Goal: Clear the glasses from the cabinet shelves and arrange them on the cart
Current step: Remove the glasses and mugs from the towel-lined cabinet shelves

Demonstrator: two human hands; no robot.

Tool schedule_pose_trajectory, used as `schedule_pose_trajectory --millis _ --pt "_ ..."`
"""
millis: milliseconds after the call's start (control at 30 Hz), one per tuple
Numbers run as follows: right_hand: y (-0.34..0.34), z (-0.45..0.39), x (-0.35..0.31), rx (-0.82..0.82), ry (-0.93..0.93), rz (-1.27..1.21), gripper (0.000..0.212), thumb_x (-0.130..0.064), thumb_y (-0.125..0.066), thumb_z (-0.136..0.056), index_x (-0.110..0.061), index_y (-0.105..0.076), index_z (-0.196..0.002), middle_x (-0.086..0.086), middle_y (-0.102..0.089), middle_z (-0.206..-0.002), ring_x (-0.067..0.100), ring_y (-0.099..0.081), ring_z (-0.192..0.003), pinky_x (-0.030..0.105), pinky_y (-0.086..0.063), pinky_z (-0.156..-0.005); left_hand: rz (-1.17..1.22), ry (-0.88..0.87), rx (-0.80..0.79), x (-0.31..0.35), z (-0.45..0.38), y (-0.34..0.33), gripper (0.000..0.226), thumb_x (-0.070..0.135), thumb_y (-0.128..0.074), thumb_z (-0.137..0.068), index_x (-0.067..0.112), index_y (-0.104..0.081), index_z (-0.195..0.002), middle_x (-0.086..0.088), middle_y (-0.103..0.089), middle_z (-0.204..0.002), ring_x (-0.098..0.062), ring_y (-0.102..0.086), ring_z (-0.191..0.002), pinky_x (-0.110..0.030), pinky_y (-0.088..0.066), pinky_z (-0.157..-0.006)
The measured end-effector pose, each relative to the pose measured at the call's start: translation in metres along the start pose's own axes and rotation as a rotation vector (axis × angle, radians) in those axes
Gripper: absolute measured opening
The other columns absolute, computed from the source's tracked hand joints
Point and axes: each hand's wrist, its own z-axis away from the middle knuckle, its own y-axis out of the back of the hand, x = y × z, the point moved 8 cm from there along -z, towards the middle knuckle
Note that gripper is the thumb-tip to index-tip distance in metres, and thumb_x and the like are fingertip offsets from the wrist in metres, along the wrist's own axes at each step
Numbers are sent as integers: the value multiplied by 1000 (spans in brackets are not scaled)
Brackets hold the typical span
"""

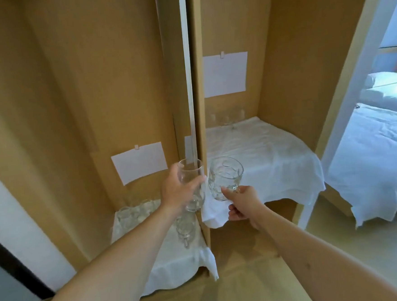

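We have a glass in each hand, both lifted in front of the cabinet's middle divider (197, 103). Our left hand (175, 193) is wrapped round the bowl of a plain stemmed glass (191, 181); our right hand (242, 203) pinches a patterned goblet (225, 177) low down by its stem, the two rims nearly touching. Both look light, rigid, smooth and breakable, so we judge a grip at the stem or low on the bowl safest, keeping them from knocking together. Just below our left hand one more patterned glass (185, 228) stands on a cloth-covered shelf (177, 264), and beyond that hand, to its left, sits a cluster of glasses (136, 212), perhaps five or six, too blurred to count surely. Past our right hand the white cloth (276, 168) of the other shelf lies bare up to a back row of glasses (227, 117), about four, faint. Two paper sheets hang on the back panels. No cart is in view.
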Motion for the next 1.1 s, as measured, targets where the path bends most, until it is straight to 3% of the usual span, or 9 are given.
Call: schedule_pose_trajectory --millis 133,333,467,567,700,800,933,1100 --pt "46 4 -5 65 16 -33 57 -46 -71 -91 -8 -56 -131 11 -58 -74 20 -59 -54 41 -64 -67 -3 -56 -48 29 -4 -38 60 59 -82 -63 38 -57 -113 12 -67 -115 -15 -63 -111 -40 -55 -91" --pt "103 -2 -18 151 53 -66 63 -45 -72 -91 -9 -53 -139 11 -60 -75 19 -62 -57 37 -64 -65 -63 -87 -73 57 -29 -87 82 71 -77 -58 31 -54 -126 10 -61 -122 -15 -59 -113 -41 -53 -94" --pt "136 -22 -35 202 89 -59 51 -44 -73 -90 -12 -58 -127 11 -61 -73 19 -63 -57 38 -64 -64 -107 -125 -77 78 -56 -124 89 77 -70 -56 30 -52 -130 5 -59 -116 -17 -58 -106 -33 -50 -81" --pt "162 -45 -52 244 103 -65 37 -42 -74 -90 -17 -56 -110 13 -62 -75 22 -64 -60 40 -64 -65 -78 -151 -76 94 -89 -152 84 75 -70 -55 30 -55 -125 5 -61 -111 -16 -59 -103 -36 -52 -85" --pt "194 -83 -72 292 100 -17 44 -42 -74 -90 -6 -62 -111 12 -61 -74 21 -63 -58 35 -63 -58 -27 -169 -104 106 -140 -190 85 69 -74 -59 31 -53 -133 8 -60 -117 -15 -57 -106 -35 -50 -86" --pt "212 -111 -84 328 111 16 38 -44 -75 -88 -9 -67 -100 11 -62 -70 16 -62 -50 30 -59 -50 -18 -149 -117 104 -173 -214 98 73 -70 -55 30 -49 -141 6 -59 -121 -16 -56 -108 -34 -48 -84" --pt "223 -149 -86 351 83 55 35 -47 -76 -87 -14 -67 -90 13 -65 -71 18 -65 -52 32 -60 -52 -23 -106 -122 89 -211 -236 101 70 -75 -59 29 -45 -145 2 -59 -121 -19 -57 -109 -36 -50 -87" --pt "225 -191 -82 373 41 125 47 -50 -77 -85 -4 -69 -93 14 -67 -68 25 -68 -53 39 -63 -56 -30 -59 -122 66 -244 -253 98 70 -76 -58 32 -45 -142 4 -57 -117 -16 -56 -103 -32 -46 -81"
